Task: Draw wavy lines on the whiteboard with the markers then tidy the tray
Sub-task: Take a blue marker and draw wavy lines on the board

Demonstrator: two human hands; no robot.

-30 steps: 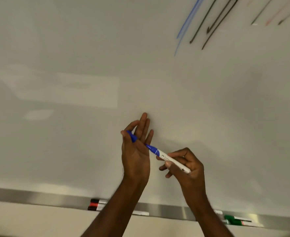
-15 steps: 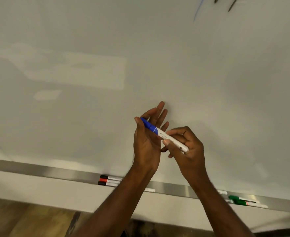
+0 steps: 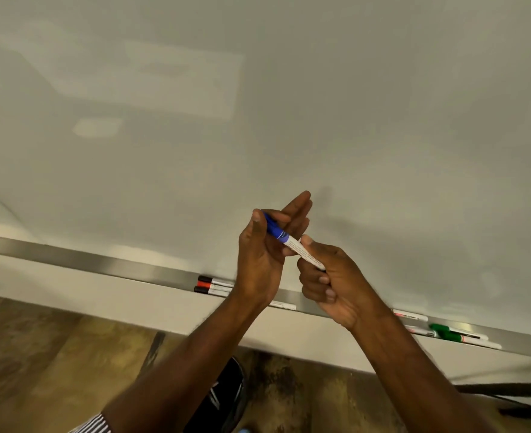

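Blue marker (image 3: 289,242) held in front of the whiteboard (image 3: 289,104), cap on, cap end toward 10 o'clock. Left hand (image 3: 262,257) pinches the cap (other fingers straight). Right hand (image 3: 329,285) fingers curled round the white barrel. Tray (image 3: 101,264) below: black and red markers (image 3: 212,285) at 7 o'clock, green marker (image 3: 445,332) at 4 o'clock.

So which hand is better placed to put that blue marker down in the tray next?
Probably the right hand: it grips the blue marker's white barrel and hangs just above the metal tray. The left hand only pinches the blue cap end, with its fingers pointing up the whiteboard.
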